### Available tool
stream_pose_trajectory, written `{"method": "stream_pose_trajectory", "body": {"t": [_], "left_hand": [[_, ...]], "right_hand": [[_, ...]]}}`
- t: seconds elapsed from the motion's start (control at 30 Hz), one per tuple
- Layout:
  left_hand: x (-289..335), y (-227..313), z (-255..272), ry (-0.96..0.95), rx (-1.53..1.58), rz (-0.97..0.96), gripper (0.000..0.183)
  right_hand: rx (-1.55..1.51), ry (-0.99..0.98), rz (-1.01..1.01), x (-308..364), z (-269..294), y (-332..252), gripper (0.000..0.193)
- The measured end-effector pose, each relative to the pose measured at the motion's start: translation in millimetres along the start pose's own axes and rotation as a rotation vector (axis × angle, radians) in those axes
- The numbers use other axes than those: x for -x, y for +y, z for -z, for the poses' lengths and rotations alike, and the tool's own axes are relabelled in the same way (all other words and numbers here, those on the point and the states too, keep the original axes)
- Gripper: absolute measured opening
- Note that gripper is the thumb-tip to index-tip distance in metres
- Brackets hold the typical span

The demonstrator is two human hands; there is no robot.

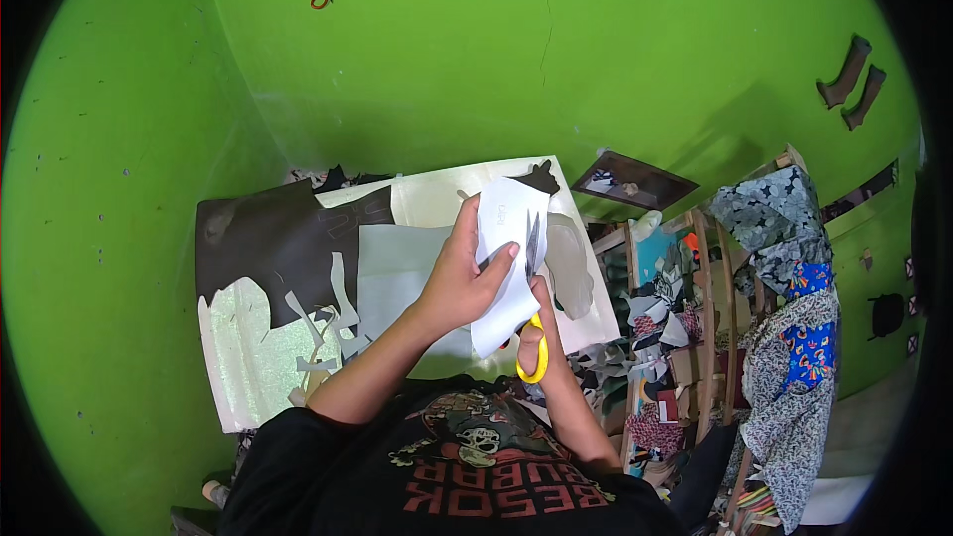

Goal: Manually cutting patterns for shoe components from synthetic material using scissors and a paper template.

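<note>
Filling the whole far side, a smooth green wall [427, 69], cracked in thin dark lines. In front of it, the bench [427, 197], cream and slightly glossy, crinkled with a greenish shimmer at its near left corner. Off to the right stands a wooden rack [706, 308], slatted and stuffed with crumpled offcuts, and over its right side hang soft, creased cloths [794, 427]: grey floral, bright blue print, black-and-white speckle.

Back on the bench, far left, a dark brown sheet [263, 248], matt and leathery, its near edge cut into ragged curves. Beside it to the right, a flat pale grey sheet [402, 268], straight-edged and smooth. Right again lies a long grey piece [569, 273] with rounded outlines.

And here's the centre of it all: the left hand [462, 273], clamped on the white paper [511, 308], thumb across the top face. That paper is held up above the bench, thin, gently curved, with a faint mark at its far end. At its near right, the right hand [545, 323] is closed around the scissors [532, 250], dark tapered blades pointing far along the paper's right side, looped handles in shiny yellow plastic.

Smallest of all, slim pale strips [340, 288], curved and pointed, scattered along the brown sheet's near right edge.
</note>
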State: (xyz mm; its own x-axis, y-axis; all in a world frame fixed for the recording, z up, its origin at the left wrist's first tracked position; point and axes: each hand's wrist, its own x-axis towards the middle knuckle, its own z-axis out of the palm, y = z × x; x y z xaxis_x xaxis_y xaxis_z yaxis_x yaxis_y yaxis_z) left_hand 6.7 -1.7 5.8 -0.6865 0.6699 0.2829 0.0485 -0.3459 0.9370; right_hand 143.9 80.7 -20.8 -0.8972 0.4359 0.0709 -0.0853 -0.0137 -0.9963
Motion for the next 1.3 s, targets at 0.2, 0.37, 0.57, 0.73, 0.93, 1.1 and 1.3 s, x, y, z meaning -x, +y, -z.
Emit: {"method": "stream_pose_trajectory", "body": {"t": [0.2,0.37,0.57,0.73,0.93,1.1,1.3], "left_hand": [[-0.4,0.4,2.0,0.003,-0.015,0.032,0.061],[-1.3,1.7,0.6,-0.015,0.006,0.017,0.061],[-1.6,-0.7,-0.8,0.0,-0.027,-0.021,0.059],[0.8,-0.5,-0.4,0.015,0.02,0.006,0.058],[0.3,0.8,-1.4,0.02,0.013,0.009,0.057],[2.1,-1.9,-2.9,0.021,-0.003,0.011,0.058],[4.8,0.6,-5.2,-0.004,-0.005,0.025,0.056]], "right_hand": [[0.049,-0.006,-0.104,-0.4,5.4,14.2,0.077],[0.034,-0.022,0.022,0.6,7.7,20.6,0.075],[0.039,0.004,0.011,0.4,4.8,15.7,0.06],[0.054,0.021,-0.013,0.0,3.9,18.3,0.052],[-0.041,0.045,-0.079,0.8,1.1,17.7,0.037],[-0.06,0.038,-0.058,-0.8,0.9,12.9,0.04],[0.061,0.083,-0.007,-4.8,2.3,5.8,0.066]]}}
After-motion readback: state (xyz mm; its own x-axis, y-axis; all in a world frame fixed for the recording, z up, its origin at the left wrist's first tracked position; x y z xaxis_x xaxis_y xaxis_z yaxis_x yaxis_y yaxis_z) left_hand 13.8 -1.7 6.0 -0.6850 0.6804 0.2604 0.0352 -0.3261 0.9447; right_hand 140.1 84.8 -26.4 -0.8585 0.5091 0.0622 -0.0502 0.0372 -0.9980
